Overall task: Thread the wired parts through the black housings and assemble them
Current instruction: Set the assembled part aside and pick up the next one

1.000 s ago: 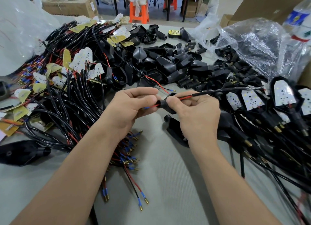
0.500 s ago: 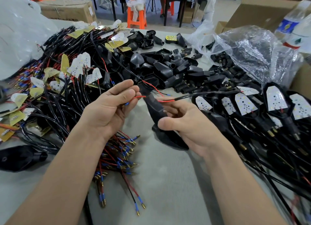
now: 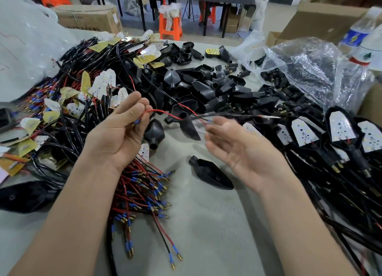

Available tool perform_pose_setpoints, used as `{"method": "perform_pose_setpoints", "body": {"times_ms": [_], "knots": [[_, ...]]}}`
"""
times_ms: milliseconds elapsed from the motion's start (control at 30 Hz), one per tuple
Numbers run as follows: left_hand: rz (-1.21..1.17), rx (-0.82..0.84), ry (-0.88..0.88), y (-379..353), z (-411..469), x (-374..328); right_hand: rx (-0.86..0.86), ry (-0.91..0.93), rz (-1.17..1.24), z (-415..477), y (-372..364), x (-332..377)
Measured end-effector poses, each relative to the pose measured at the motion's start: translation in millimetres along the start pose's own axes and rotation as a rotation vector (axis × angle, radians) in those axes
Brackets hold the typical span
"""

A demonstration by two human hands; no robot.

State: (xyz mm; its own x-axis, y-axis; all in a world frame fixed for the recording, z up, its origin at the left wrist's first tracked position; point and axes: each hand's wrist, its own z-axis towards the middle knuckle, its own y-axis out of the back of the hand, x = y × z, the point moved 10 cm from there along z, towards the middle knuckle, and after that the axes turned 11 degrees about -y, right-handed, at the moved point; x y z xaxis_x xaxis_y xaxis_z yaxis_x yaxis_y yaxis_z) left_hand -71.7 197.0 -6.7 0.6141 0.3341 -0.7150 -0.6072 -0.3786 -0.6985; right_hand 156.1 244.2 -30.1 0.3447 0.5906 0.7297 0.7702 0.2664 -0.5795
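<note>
While the left hand pinches the red wire between thumb and fingertips, the black housing hangs threaded on it above the table, just beside the blurred right hand, whose fingers are spread and hold nothing.

The left hand is turned palm up, and its fingertips pinch a thin red wire. The right hand is palm up too, its fingers loose and blurry.
</note>
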Motion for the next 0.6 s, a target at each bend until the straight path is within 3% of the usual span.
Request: {"method": "perform_pose_setpoints", "body": {"times_ms": [100, 200, 367, 500, 600], "knots": [[0.089, 0.078, 0.053, -14, -8, 14, -0.008, -0.099, -0.161, 5, -16, -25], [0.13, 0.127, 0.077, -23, -13, 23, -0.064, -0.046, -0.472, 8, -22, -29], [0.161, 0.27, 0.118, -31, -19, 22, -0.32, 0.188, -0.874, 5, -22, -10], [0.608, 0.403, 0.04, -27, -15, 22, -0.404, 0.449, -0.89, -12, -25, 16], [0.766, 0.471, 0.065, -28, -19, 35, -0.525, 0.697, -1.125, -39, -32, 39]]}}
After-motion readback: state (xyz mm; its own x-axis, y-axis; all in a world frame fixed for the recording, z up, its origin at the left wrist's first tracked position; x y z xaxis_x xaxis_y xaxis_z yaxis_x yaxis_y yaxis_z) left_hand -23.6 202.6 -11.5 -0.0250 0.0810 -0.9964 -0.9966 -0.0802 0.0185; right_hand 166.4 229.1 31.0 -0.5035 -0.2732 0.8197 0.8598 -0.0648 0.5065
